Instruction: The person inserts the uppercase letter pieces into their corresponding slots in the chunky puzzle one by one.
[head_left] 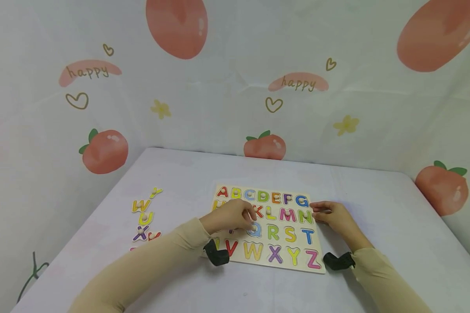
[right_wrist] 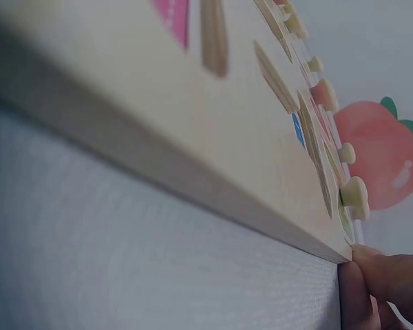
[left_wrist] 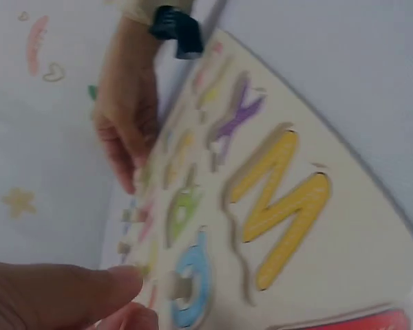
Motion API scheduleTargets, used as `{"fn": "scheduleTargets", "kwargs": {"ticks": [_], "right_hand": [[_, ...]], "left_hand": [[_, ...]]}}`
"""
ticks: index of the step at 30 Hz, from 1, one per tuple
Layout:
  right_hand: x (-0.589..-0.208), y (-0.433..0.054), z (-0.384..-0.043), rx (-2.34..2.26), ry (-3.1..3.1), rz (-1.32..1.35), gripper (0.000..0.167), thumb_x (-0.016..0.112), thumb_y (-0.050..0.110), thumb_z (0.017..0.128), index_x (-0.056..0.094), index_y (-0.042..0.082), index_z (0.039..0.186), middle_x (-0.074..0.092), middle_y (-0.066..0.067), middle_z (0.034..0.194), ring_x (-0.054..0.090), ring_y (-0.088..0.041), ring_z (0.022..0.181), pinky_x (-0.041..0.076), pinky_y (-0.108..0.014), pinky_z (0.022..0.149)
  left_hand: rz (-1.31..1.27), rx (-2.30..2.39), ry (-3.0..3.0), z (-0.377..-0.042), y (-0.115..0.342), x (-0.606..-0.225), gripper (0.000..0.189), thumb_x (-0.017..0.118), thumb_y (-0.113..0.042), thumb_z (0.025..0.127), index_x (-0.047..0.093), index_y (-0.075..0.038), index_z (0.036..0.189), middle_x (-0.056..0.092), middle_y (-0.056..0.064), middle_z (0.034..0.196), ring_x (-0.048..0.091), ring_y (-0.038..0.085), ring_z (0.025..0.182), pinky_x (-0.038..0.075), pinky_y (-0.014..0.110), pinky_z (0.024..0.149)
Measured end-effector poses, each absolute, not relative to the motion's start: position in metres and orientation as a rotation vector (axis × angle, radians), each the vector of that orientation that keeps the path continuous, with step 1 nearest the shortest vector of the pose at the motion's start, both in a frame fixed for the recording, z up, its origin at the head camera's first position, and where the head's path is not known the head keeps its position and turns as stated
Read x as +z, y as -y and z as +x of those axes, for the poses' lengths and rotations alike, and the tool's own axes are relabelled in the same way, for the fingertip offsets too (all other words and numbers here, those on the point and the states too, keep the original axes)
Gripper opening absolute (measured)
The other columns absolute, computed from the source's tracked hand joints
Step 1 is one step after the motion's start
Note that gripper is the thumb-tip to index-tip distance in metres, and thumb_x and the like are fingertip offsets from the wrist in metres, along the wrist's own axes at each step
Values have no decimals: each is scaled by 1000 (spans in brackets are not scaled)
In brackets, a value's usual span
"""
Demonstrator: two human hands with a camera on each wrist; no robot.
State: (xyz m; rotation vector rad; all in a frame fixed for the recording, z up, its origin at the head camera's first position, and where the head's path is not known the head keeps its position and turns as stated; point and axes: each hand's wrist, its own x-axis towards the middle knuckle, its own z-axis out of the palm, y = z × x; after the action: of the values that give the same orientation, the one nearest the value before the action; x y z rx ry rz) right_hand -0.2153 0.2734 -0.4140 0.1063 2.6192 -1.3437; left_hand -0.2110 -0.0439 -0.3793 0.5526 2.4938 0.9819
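Note:
A wooden alphabet puzzle board (head_left: 266,271) lies on the table, with knobbed letter pieces filling its upper rows. Over its middle is my left hand (head_left: 233,214), thumb and fingertips apart, beside the blue letter Q piece (left_wrist: 201,275). In the left wrist view the Q's knob stands a little away from the thumb, and nothing shows between the fingers. My right hand (head_left: 338,221) holds the board's right edge near the green N piece (head_left: 305,217). The right wrist view has its thumb (right_wrist: 392,271) against that edge and a finger lower down.
Loose letter pieces lie left of the board: a yellow Y (head_left: 155,192), an orange W (head_left: 141,205), a yellow U (head_left: 146,218), a purple X (head_left: 140,233) and a red piece (head_left: 154,236). My left sleeve (head_left: 149,265) partly covers others. A printed cloth backdrop (head_left: 219,108) stands behind.

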Motion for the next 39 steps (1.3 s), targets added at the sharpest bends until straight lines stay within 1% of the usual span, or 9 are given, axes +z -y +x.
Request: {"fn": "scheduleTargets", "kwargs": {"ticks": [2,9,14,18,21,24,28,34,39], "right_hand": [[-414,-273,-215,-1341,-2620,110,39,65,13,92,59,-5,125,66,-18,112,58,-8,83,49,-20,67],[-414,-274,-215,-1334,-2619,106,40,66,14,91,59,-5,126,66,-17,111,58,-8,82,49,-21,67],[-414,-274,-217,-1335,-2621,113,39,65,13,92,59,-4,127,65,-17,113,58,-8,83,49,-20,68],[-414,-274,-217,-1326,-2621,118,38,64,12,92,59,-4,126,66,-17,112,58,-9,84,49,-21,67],[-415,-274,-217,-1323,-2623,125,37,64,11,92,59,-3,126,66,-15,110,57,-9,84,49,-21,67],[-416,-275,-217,-1320,-2626,113,37,64,11,92,59,-4,126,66,-15,110,58,-10,84,49,-21,67],[-416,-274,-217,-1325,-2631,116,37,64,11,92,60,-3,126,66,-15,111,58,-9,83,49,-21,67],[-417,-273,-217,-1332,-2629,105,37,65,11,91,60,-4,125,66,-16,111,58,-8,83,50,-21,67],[-416,-273,-216,-1322,-2632,123,37,64,12,92,60,-3,126,65,-17,113,58,-10,85,49,-21,68]], "left_hand": [[563,1035,-2455,-211,52,-373,14,76,-12,81,70,-12,94,63,-1,76,56,11,65,46,24,58],[639,1164,-2400,-211,95,-347,22,71,-13,85,68,-5,105,64,1,87,63,14,78,50,28,73],[590,1218,-2443,-207,139,-331,22,70,-12,86,66,-5,106,64,3,90,60,16,80,50,32,75],[516,1204,-2493,-202,172,-332,24,69,-12,86,65,-4,108,63,4,88,60,18,80,49,35,76],[475,1156,-2506,-198,189,-341,26,69,-10,86,63,0,109,63,3,87,60,18,79,47,33,76],[452,1094,-2497,-193,198,-354,24,70,-9,85,64,-1,106,62,2,85,58,17,77,47,31,71],[433,1047,-2470,-189,203,-371,20,71,-7,82,64,-4,101,62,1,82,55,17,73,46,28,65],[433,984,-2478,-187,201,-384,21,73,-6,76,66,-10,95,61,-1,80,54,15,72,44,26,64],[449,944,-2480,-187,196,-385,18,73,-6,76,66,-12,92,59,-2,77,53,14,70,43,25,62]]}}
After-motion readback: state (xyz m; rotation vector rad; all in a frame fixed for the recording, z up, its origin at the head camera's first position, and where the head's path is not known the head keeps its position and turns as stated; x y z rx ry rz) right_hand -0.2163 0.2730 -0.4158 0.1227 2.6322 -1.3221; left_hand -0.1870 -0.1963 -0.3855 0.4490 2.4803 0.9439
